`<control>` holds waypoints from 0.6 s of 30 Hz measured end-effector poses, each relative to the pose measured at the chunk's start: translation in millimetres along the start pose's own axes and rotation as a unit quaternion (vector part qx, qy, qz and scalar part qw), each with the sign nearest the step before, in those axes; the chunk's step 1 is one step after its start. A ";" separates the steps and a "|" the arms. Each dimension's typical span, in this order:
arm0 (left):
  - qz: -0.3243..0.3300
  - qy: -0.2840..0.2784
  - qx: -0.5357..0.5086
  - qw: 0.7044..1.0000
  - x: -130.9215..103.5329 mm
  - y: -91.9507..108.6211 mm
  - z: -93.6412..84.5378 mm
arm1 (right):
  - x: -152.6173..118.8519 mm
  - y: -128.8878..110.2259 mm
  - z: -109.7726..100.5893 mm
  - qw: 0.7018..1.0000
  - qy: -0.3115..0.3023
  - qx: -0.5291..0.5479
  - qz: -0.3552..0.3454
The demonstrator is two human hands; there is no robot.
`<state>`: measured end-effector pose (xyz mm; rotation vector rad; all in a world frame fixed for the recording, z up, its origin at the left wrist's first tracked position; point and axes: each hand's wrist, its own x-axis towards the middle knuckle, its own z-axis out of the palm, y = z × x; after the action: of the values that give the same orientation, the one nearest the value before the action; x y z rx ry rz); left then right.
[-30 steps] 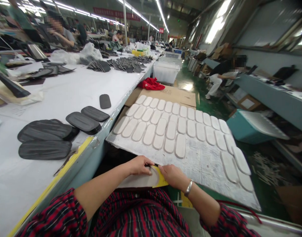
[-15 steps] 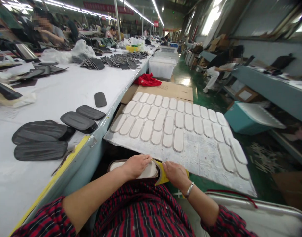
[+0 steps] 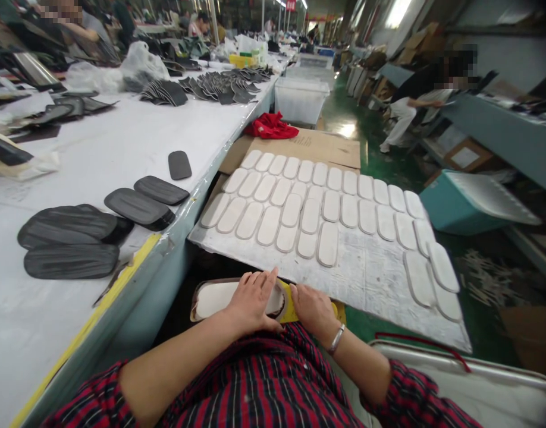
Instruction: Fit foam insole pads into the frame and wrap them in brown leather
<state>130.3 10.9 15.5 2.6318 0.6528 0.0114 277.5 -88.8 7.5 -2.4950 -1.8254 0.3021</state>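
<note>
nearest us is a checked shirt of red, black and white cloth. above it our left hand lies palm down across a long white piece, fingers stretched side by side, thumb apart. the piece is a rounded oblong, matte on top, with a dark brown rim around it, just beside the left half of the board's near edge. our right hand curls over a smooth yellow strip at the piece's right end; its fingertips are partly hidden, so we cannot tell whether they pinch. a shiny silver bracelet rings that wrist.

farther out, the scuffed grey board carries flat white oblongs with darker borders, in rows toward its far edge, several overlapping at its right edge. on our left, streaked black pads lie near the right edge of the smooth white tabletop, where yellow tape runs.

beyond the board's far edge we see brown cardboard, crumpled red cloth and a translucent plastic bin; curved dark pieces fan out farther up the tabletop.
</note>
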 end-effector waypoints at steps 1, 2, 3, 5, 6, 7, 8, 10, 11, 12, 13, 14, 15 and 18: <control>-0.001 0.000 -0.006 1.000 0.5 -1.6 -0.6 | 1.2 -0.5 1.5 1.000 0.007 0.004 0.007; -0.004 -0.001 -0.013 1.000 0.8 -3.0 -1.3 | 2.5 -1.1 3.1 1.000 0.012 0.007 0.012; -0.005 -0.004 -0.021 1.000 1.0 -4.2 -2.0 | 3.9 -1.7 4.7 1.000 0.015 0.007 0.015; -0.006 -0.009 -0.036 0.999 1.3 -5.0 -2.8 | 6.3 -3.1 7.5 1.000 0.019 0.004 0.019; -0.005 -0.009 -0.042 0.999 1.7 -4.7 -3.0 | 7.3 -3.7 8.3 1.000 0.023 0.000 0.022; -0.004 -0.008 -0.048 0.999 2.1 -4.2 -3.0 | 8.3 -4.1 8.3 0.999 0.029 -0.004 0.020; -0.003 -0.006 -0.054 0.999 2.6 -3.8 -3.2 | 9.2 -4.1 7.3 0.999 0.037 -0.008 0.016; -0.001 -0.011 -0.073 0.997 2.9 -4.3 -4.6 | 11.6 -1.9 1.4 0.998 0.058 -0.020 0.000; 0.002 -0.016 -0.089 0.996 2.1 -6.0 -6.2 | 13.0 0.6 -3.5 0.997 0.072 -0.027 -0.008; 0.005 -0.018 -0.109 0.994 0.1 -8.8 -8.8 | 14.5 3.9 -9.6 0.995 0.090 -0.032 -0.011; 0.004 -0.015 -0.131 0.991 -3.4 -13.0 -12.3 | 15.9 7.9 -16.2 0.994 0.108 -0.035 -0.005; -0.003 -0.002 -0.154 0.988 -8.7 -18.3 -16.7 | 17.2 12.2 -23.0 0.992 0.124 -0.035 0.008; -0.017 0.020 -0.173 0.984 -15.9 -24.8 -21.7 | 18.4 16.4 -29.2 0.990 0.133 -0.033 0.022; -0.085 0.123 -0.198 0.969 -48.3 -48.4 -37.4 | 23.1 23.4 -40.5 0.996 0.080 -0.018 0.031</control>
<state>61.8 42.9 34.3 2.2003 0.8586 0.3831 313.4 -70.6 40.7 -2.5205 -1.7113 0.0683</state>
